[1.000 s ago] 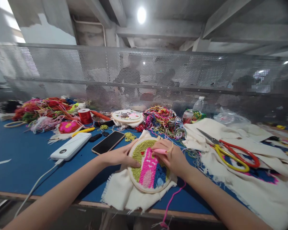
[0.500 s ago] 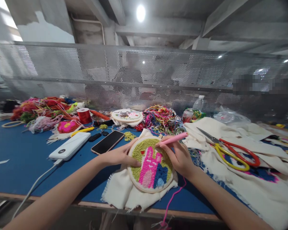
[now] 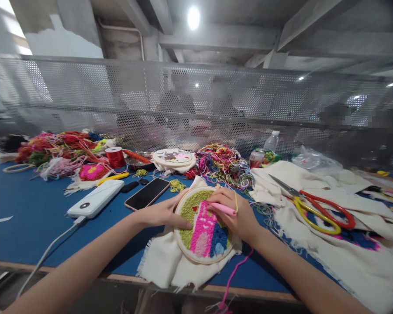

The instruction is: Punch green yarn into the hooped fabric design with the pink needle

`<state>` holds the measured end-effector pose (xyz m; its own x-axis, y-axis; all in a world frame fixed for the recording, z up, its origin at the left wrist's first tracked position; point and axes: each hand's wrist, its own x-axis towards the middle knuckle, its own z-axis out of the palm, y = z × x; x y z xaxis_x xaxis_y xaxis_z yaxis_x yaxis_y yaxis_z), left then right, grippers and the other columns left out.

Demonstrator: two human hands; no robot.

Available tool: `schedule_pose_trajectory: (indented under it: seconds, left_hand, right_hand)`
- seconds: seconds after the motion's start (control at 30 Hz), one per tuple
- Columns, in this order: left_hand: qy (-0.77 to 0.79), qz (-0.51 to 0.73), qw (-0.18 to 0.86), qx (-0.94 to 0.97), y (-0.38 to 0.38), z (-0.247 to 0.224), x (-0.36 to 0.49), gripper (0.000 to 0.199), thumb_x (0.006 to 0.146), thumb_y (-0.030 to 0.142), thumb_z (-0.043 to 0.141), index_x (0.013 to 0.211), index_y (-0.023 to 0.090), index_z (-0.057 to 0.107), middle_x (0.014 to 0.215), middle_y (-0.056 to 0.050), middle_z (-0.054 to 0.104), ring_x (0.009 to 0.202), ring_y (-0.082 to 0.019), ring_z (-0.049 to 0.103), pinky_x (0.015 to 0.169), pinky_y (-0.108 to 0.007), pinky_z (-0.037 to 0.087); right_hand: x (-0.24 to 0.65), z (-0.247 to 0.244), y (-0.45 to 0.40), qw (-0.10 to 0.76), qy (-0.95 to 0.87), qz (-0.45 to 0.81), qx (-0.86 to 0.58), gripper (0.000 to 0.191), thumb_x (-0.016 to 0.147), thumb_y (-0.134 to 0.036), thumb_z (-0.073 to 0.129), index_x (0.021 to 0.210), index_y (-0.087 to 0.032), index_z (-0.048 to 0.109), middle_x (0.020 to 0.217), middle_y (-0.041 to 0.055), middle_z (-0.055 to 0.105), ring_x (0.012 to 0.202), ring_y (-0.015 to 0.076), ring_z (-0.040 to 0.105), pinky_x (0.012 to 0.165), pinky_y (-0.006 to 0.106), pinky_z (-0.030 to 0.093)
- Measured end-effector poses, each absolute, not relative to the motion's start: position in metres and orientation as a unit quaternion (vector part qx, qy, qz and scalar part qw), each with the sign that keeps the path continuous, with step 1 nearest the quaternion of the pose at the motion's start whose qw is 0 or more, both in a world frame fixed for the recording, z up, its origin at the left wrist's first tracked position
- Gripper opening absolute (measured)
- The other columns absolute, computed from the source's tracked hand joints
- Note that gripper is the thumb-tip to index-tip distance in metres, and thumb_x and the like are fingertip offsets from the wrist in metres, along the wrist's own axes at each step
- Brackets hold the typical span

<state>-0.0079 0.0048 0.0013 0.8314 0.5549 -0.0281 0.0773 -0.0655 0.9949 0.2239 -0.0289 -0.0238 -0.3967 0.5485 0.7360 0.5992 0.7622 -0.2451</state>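
Observation:
A round embroidery hoop [image 3: 203, 257] holds cream cloth worked with a pink figure, a blue patch and a yellow-green ground. My left hand [image 3: 168, 211] grips the hoop's left side, its thumb lying on the stitched front. In my right hand [image 3: 237, 213] is a pink pen-like tool [image 3: 223, 209], its tip end near the top of the pink figure. A yellow-green strand loops by the tool's back end. Frayed cloth [image 3: 163, 261] spreads below the hoop on the blue table. A pink yarn [image 3: 234, 272] hangs over the table's front edge.
Left of the hoop lie a phone [image 3: 147, 194] and a white power bank [image 3: 96, 199] with a cable. Scissors [image 3: 317, 209] rest on cream cloth [image 3: 363, 257] at the right. Yarn heaps [image 3: 221, 163], a red spool [image 3: 115, 158] and another hoop [image 3: 173, 158] stand behind.
The pink tool has swung from pointing up and right to sloping down and right. My right hand has turned with it, and the yellow-green strand now shows. My left hand has stayed in place.

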Motion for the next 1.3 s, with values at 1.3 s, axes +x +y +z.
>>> schedule_pose_trajectory:
  seconds: [1.3]
  left_hand:
    - [0.245, 0.184, 0.642, 0.703, 0.0085, -0.0002, -0.0083, 0.098, 0.069, 0.015, 0.075, 0.146, 0.031, 0.017, 0.133, -0.006, 0.052, 0.118, -0.024, 0.051, 0.094, -0.034, 0.045]
  right_hand:
    - [0.229, -0.0279, -0.0323, 0.543, -0.764, 0.011, -0.348, 0.007, 0.089, -0.027, 0.057, 0.089, -0.02, 0.057, 0.09, 0.0059, 0.065, 0.074, 0.0164, 0.067, 0.063, 0.027, 0.055]
